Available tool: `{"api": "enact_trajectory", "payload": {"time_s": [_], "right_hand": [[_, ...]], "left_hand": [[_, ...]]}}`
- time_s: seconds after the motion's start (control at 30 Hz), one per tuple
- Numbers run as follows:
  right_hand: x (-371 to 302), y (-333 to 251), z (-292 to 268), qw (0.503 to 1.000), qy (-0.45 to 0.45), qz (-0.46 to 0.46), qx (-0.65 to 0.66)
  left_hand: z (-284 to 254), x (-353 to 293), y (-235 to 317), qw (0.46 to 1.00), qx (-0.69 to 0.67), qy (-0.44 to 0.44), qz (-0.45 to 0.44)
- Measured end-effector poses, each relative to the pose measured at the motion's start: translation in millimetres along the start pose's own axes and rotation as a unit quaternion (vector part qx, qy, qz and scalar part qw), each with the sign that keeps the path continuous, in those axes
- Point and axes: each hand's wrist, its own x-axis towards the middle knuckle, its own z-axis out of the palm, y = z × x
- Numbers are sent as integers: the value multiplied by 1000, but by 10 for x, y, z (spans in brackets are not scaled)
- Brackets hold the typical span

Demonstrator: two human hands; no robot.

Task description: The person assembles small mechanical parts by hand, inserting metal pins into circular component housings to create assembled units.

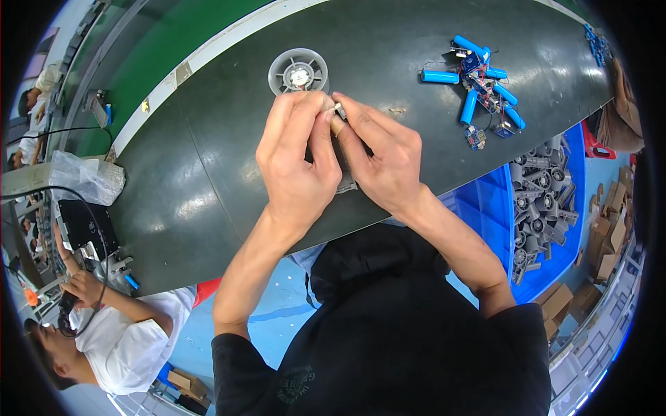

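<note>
Above the dark green worktop my left hand [297, 156] and my right hand [380, 149] meet, fingertips almost touching. Between thumb and forefinger, my right hand pinches a small white connector [339, 109]. The closed fingertips of my left hand press in from the other side; what they grip is hidden. Just beyond them stands a round grey fan housing [277, 72], with spokes and a white centre. Partly covered by my hands, a grey plastic piece [346, 184] shows below my wrists; its full shape cannot be seen.
Blue cylindrical cells [469, 107] wired to small circuit boards lie in a pile at the right. A blue bin [579, 159] of grey fan housings stands beside the worktop [229, 139]. At left are a clear plastic bag [87, 177] and a co-worker in white [135, 347].
</note>
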Motion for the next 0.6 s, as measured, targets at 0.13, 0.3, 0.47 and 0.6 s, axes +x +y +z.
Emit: {"api": "enact_trajectory", "payload": {"time_s": [0.13,0.3,0.47,0.6], "right_hand": [[3,8,-3,1000,4,-6,-3],[-21,-18,9,999,26,17,-18],[-32,-3,25,999,24,9,-21],[-42,-19,26,999,30,21,-23]], "left_hand": [[-16,18,14,1000,-7,-6,-9],[35,18,48,1000,23,-1,5],[40,3,20,997,58,2,48],[77,-14,11,994,77,12,75]]}}
